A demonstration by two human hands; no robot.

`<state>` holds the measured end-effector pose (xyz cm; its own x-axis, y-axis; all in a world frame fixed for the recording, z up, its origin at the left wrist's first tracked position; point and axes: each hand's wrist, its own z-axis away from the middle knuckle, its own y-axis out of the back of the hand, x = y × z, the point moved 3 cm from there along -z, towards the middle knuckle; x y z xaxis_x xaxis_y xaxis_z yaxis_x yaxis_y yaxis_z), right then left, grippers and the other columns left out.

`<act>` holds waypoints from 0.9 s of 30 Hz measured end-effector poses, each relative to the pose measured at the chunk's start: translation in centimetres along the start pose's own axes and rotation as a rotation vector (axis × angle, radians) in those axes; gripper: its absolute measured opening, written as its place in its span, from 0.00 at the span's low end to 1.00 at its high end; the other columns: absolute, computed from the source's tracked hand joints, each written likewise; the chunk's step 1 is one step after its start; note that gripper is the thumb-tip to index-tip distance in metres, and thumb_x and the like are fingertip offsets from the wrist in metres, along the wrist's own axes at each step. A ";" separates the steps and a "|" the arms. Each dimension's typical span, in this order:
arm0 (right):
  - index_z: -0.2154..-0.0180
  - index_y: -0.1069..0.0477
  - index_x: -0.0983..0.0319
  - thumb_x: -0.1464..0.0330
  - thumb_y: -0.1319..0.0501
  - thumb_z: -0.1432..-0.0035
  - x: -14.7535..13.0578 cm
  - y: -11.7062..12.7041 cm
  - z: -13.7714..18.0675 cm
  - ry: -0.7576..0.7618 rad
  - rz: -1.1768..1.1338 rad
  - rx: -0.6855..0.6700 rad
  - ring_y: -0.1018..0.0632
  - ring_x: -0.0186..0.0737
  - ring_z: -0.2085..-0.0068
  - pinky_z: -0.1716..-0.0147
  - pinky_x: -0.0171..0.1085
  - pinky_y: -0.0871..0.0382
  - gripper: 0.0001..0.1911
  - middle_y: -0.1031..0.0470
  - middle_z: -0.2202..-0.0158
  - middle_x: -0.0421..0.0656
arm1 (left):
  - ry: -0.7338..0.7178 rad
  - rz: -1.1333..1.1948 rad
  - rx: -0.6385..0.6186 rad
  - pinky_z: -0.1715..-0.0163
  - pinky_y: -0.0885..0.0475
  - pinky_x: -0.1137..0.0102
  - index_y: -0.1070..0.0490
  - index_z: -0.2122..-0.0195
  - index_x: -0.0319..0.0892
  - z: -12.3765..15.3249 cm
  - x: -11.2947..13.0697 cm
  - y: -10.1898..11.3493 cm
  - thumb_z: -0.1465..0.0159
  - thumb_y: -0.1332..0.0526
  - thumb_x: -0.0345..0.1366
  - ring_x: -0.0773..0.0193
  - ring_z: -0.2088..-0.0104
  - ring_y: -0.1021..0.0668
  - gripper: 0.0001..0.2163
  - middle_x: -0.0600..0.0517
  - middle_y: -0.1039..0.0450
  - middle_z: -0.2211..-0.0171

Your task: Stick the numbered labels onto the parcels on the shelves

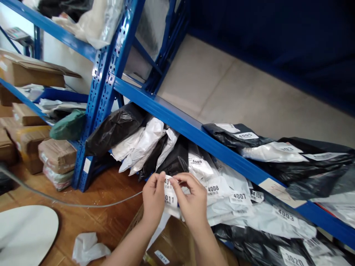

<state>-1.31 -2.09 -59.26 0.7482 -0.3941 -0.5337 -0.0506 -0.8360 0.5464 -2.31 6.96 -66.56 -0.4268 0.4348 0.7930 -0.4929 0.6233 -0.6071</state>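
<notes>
Between my two hands is a strip of white printed labels [170, 199], with "011" readable on one and part of a number above it. My left hand [154, 195] pinches the strip's left edge near the top. From the other side, my right hand [191, 194] grips it with thumb and fingers. Below the hands sits a brown cardboard box [174, 240] with a small white label. Just beyond them lie bagged parcels on the lower shelf, among them a white one labelled 4009 [198, 164] and others marked 4008 [215, 188] and 4007 [239, 197].
A blue shelf beam [177, 122] runs diagonally across, joined to an upright post [97, 99]. Dark parcels [299, 159] lie on the upper shelf. Cartons [57, 157] are stacked at left. A grey cable [91, 205] crosses above the floor near a white rounded surface [27, 236].
</notes>
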 end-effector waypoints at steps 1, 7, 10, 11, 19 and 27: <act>0.69 0.27 0.59 0.68 0.41 0.41 -0.3 -0.3 -0.9 0.058 0.035 -0.024 0.25 0.36 0.68 0.68 0.35 0.31 0.05 0.25 0.70 0.41 | 0.026 0.066 0.030 0.81 0.42 0.77 0.39 0.81 0.41 -0.5 0.0 -0.2 0.43 0.39 0.50 0.72 0.81 0.38 0.20 0.60 0.41 0.84; 0.71 0.26 0.60 0.71 0.40 0.43 -0.2 -1.1 -6.0 0.180 0.403 -0.086 0.29 0.44 0.62 0.61 0.43 0.33 0.05 0.29 0.68 0.44 | 0.166 0.244 -0.068 0.78 0.37 0.75 0.32 0.73 0.39 -2.8 -1.0 -1.0 0.53 0.30 0.48 0.70 0.79 0.32 0.19 0.58 0.33 0.80; 0.73 0.27 0.61 0.74 0.39 0.46 0.5 -1.2 -7.5 0.124 0.483 -0.157 0.29 0.45 0.62 0.60 0.43 0.33 0.06 0.29 0.67 0.44 | 0.127 0.102 -0.035 0.82 0.43 0.76 0.37 0.80 0.39 -3.0 -2.3 -0.6 0.53 0.31 0.51 0.73 0.82 0.37 0.21 0.59 0.37 0.84; 0.73 0.27 0.61 0.75 0.40 0.46 0.7 -1.2 -7.8 0.100 0.489 -0.153 0.28 0.45 0.63 0.60 0.43 0.33 0.06 0.29 0.67 0.45 | 0.111 0.061 -0.050 0.81 0.44 0.76 0.37 0.81 0.39 -2.9 -2.6 -0.5 0.52 0.31 0.51 0.73 0.82 0.38 0.21 0.59 0.38 0.84; 0.68 0.30 0.63 0.73 0.41 0.46 1.2 -1.9 -8.3 0.097 0.714 -0.142 0.28 0.46 0.61 0.63 0.41 0.33 0.03 0.33 0.62 0.48 | 0.065 -0.017 -0.268 0.75 0.38 0.75 0.29 0.78 0.38 -2.0 -3.5 1.9 0.50 0.32 0.46 0.69 0.78 0.34 0.15 0.55 0.32 0.80; 0.48 0.40 0.63 0.66 0.40 0.48 2.1 -1.9 -8.5 0.017 0.804 -0.087 0.27 0.50 0.60 0.69 0.41 0.36 0.25 0.33 0.58 0.50 | 0.046 0.027 -0.226 0.74 0.38 0.74 0.30 0.79 0.39 -2.6 -3.6 3.1 0.48 0.34 0.48 0.68 0.77 0.34 0.16 0.55 0.33 0.79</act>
<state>6.00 1.87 -55.93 0.5149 -0.8556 0.0540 -0.5267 -0.2659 0.8074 -0.36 9.04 -71.18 -0.4002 0.4796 0.7809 -0.2973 0.7381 -0.6056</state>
